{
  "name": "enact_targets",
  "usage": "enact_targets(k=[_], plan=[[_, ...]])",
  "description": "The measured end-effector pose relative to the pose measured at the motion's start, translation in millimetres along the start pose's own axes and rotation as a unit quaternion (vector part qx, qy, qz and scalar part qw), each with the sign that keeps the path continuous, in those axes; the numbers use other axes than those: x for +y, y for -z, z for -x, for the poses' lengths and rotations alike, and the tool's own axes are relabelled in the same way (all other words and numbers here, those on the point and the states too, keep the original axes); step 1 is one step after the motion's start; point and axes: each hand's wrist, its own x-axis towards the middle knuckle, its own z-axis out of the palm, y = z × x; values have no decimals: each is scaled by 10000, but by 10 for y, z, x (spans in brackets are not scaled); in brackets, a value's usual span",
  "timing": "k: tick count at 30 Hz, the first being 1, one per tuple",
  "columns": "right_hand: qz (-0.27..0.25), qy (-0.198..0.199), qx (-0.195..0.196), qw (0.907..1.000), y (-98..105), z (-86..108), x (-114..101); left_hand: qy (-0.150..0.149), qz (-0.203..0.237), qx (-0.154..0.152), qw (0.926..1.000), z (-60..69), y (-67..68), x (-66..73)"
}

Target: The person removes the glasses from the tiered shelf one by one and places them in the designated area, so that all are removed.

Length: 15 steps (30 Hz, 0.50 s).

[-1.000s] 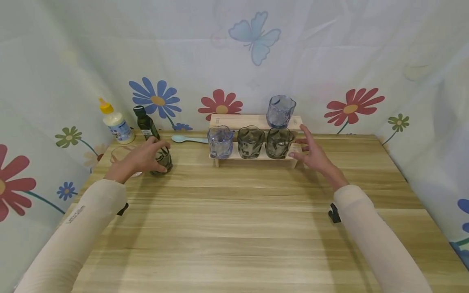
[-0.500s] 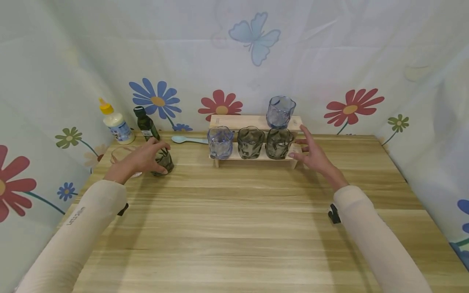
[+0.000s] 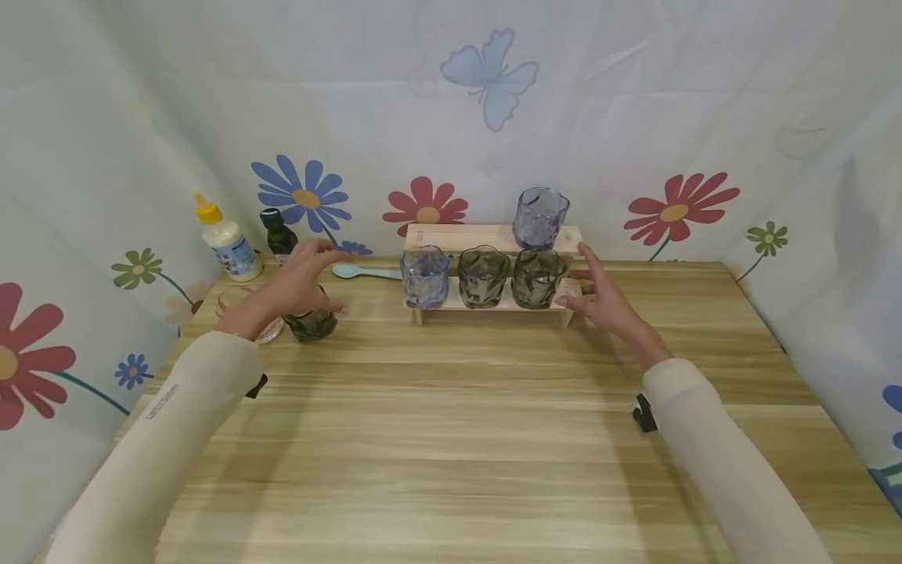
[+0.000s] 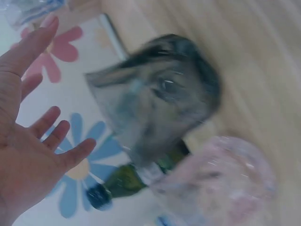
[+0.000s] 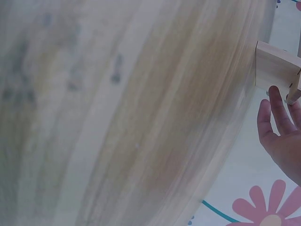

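My left hand [image 3: 299, 280] hovers over a dark grey tumbler [image 3: 315, 326] that stands on the table at the left. In the left wrist view its fingers are spread and apart from the tumbler [image 4: 164, 94]. Just left of that tumbler is a clear glass [image 3: 271, 332], partly hidden by the hand. At the right end of a two-tier wooden rack [image 3: 458, 235], my right hand [image 3: 609, 301] rests with fingers extended and thumb near the lower tier. The lower tier bears a blue tumbler [image 3: 426, 278] and two dark grey tumblers [image 3: 483, 278]; another blue tumbler [image 3: 540, 219] stands on the upper tier.
Behind the left hand are a white bottle with a yellow cap [image 3: 234, 244] and a dark green bottle [image 3: 278, 235]. A light blue spoon [image 3: 366, 272] lies left of the rack. A flowered curtain [image 3: 352, 102] hangs along the table's back edge [image 3: 669, 262].
My left hand has let go of the dark grey tumbler, spread its fingers and lifted slightly to the right. The tumbler sits a touch farther right and nearer. The right hand has stayed put.
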Motion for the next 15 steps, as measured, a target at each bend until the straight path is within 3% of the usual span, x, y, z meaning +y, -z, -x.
enact_targets(k=[15], plan=[[-45, 25, -31, 10000, 7, 10, 11, -252, 38, 285, 9993, -591, 182, 597]])
